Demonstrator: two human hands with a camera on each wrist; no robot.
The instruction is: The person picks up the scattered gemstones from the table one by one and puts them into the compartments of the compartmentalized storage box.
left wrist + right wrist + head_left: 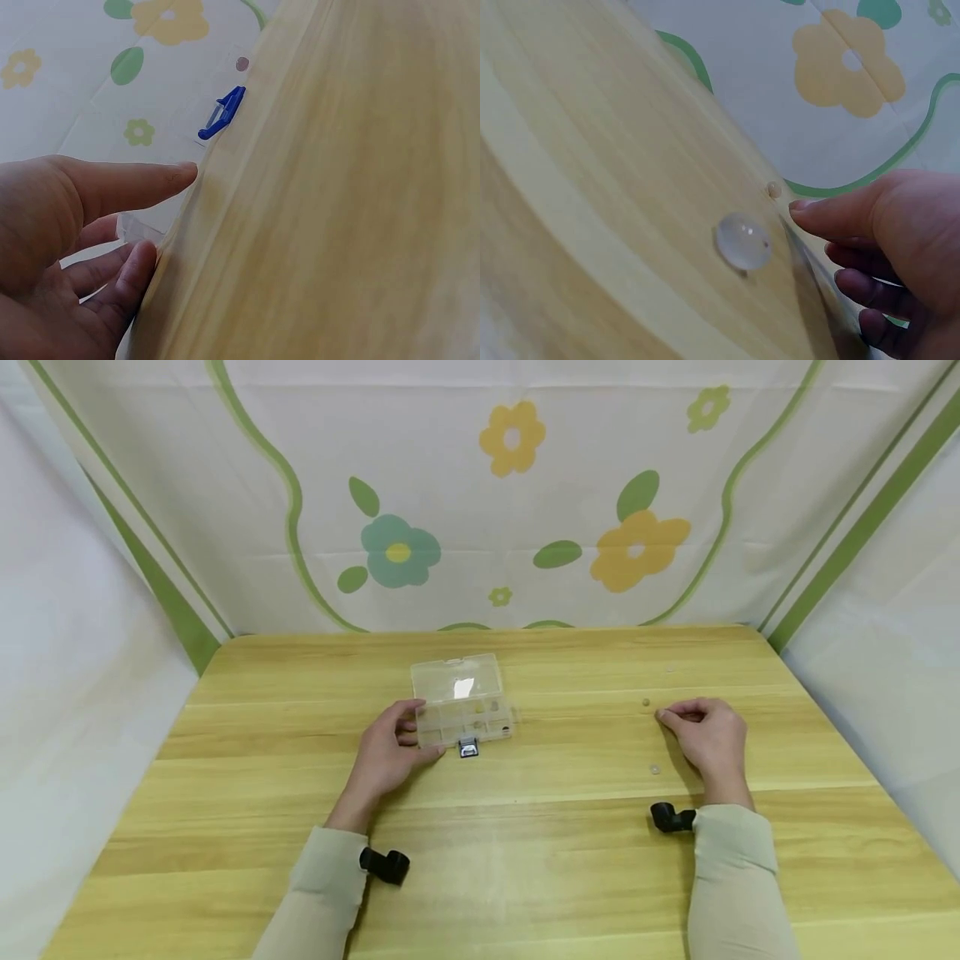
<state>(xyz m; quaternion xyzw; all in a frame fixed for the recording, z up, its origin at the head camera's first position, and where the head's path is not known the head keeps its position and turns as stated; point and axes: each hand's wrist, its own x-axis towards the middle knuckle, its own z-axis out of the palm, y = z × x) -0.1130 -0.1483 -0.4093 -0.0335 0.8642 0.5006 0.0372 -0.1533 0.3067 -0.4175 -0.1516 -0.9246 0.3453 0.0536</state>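
A clear plastic compartment box (465, 714) stands left of the table's middle, its lid (455, 681) swung open toward the back. A few tiny pieces lie in its compartments. My left hand (386, 752) holds the box at its left end, thumb along the front edge and fingers at the side. A blue latch (223, 114) sticks out in front of the box. At the right, my right hand (705, 739) has thumb and forefinger close together, just beside a small brownish bead (646, 702). I cannot tell if a bead is between those fingertips. Nearer me lies a clear round bead (744, 240).
Farther back on the right, a faint small clear piece (670, 670) lies on the wooden table (510, 877). A flowered cloth (480, 510) hangs behind the table's back edge, with white cloth at both sides. Each sleeve carries a black camera mount (384, 865).
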